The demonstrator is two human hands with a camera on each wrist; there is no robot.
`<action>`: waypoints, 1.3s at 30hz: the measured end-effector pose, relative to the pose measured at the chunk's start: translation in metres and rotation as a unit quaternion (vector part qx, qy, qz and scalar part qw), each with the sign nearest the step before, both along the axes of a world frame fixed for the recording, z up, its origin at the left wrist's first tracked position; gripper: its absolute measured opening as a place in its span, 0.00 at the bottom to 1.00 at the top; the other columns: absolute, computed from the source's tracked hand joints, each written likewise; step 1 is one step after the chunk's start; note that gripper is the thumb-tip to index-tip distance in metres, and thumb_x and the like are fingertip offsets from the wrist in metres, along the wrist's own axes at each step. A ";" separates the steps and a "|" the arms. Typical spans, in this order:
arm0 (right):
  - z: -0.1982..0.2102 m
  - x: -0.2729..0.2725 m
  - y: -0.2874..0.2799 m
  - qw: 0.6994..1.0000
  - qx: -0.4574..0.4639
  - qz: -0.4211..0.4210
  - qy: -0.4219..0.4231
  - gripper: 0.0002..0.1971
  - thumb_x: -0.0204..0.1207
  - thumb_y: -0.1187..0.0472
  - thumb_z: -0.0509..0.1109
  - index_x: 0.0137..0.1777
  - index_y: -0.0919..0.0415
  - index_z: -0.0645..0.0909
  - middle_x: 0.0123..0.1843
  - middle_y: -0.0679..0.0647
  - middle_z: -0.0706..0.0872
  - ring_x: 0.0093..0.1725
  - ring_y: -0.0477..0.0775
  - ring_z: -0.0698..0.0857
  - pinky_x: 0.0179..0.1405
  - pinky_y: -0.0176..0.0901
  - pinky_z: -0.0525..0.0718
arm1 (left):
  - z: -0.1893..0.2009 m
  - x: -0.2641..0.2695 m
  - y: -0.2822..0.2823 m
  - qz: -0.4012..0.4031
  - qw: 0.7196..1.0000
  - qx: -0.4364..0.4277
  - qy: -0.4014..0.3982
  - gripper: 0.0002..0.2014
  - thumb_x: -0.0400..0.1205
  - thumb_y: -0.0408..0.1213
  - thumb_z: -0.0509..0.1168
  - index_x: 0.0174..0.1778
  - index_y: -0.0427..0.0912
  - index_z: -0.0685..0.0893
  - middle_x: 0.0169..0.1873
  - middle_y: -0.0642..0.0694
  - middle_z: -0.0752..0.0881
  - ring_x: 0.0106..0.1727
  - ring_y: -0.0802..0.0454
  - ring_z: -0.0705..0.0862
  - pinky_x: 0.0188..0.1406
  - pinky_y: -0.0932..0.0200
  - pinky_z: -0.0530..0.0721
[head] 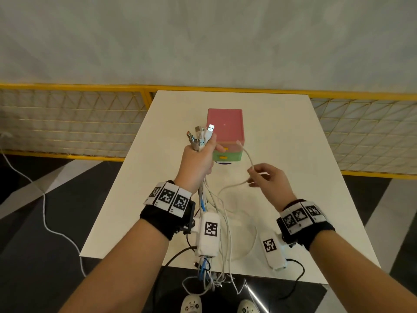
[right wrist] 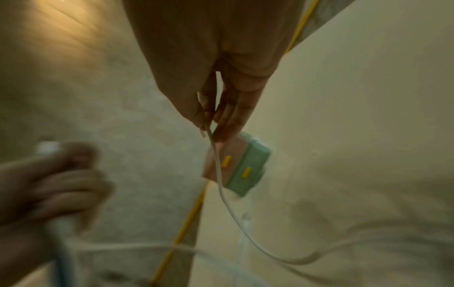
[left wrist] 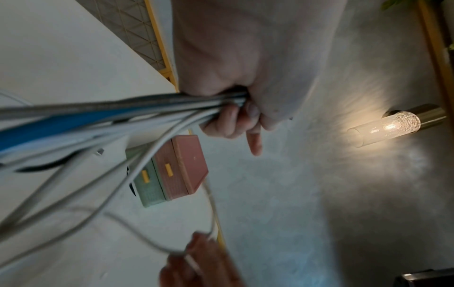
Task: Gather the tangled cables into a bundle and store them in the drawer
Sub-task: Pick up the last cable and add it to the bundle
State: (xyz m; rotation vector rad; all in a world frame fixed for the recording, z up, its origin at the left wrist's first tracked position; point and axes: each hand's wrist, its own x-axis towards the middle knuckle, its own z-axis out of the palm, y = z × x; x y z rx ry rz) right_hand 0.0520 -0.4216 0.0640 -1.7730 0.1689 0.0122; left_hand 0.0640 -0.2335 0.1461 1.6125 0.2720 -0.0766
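My left hand (head: 199, 158) grips a bundle of cables (head: 200, 137) upright above the white table (head: 282, 136), USB plugs sticking up out of the fist. The cords hang down past my wrist and over the table's near edge (head: 216, 245). In the left wrist view the cables (left wrist: 123, 114) run into my left hand (left wrist: 236, 108). My right hand (head: 262, 177) pinches one loose white cable (head: 248, 155) that loops beside the bundle; the right wrist view shows the same cable (right wrist: 221, 174) between my fingertips (right wrist: 211, 124). A small drawer box (head: 226, 134), pink over green with yellow handles, stands behind, both drawers shut.
A yellow mesh fence (head: 67, 123) runs behind the table. A wall lamp (left wrist: 390, 126) glows in the left wrist view. A thin white cord (head: 45, 213) trails over the dark floor at the left. My shoes (head: 191, 304) show below the table's near edge.
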 end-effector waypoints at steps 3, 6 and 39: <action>0.040 -0.026 0.019 0.993 0.024 0.064 -0.093 0.03 0.78 0.68 0.68 0.47 0.65 0.83 0.38 0.57 0.87 0.37 0.48 0.86 0.43 0.36 0.86 | 0.002 -0.003 -0.006 0.019 1.000 -0.010 0.023 0.19 0.85 0.50 0.62 0.34 0.45 0.87 0.20 0.53 0.74 0.20 0.57 0.67 0.18 0.64 0.67; 0.061 -0.045 0.029 0.984 -0.004 0.121 -0.131 0.02 0.78 0.68 0.68 0.48 0.64 0.83 0.37 0.54 0.87 0.39 0.50 0.86 0.46 0.38 0.85 | 0.006 -0.005 -0.013 -0.006 0.998 -0.064 0.028 0.18 0.84 0.52 0.64 0.38 0.41 0.89 0.26 0.51 0.82 0.22 0.58 0.69 0.18 0.65 0.65; 0.111 -0.095 -0.024 0.948 -0.270 0.106 -0.133 0.13 0.82 0.52 0.63 0.38 0.52 0.82 0.27 0.56 0.75 0.25 0.49 0.70 0.26 0.39 0.69 | 0.071 -0.054 -0.012 -0.312 0.921 0.178 -0.150 0.12 0.79 0.54 0.69 0.54 0.55 0.90 0.44 0.61 0.90 0.46 0.67 0.86 0.49 0.64 0.82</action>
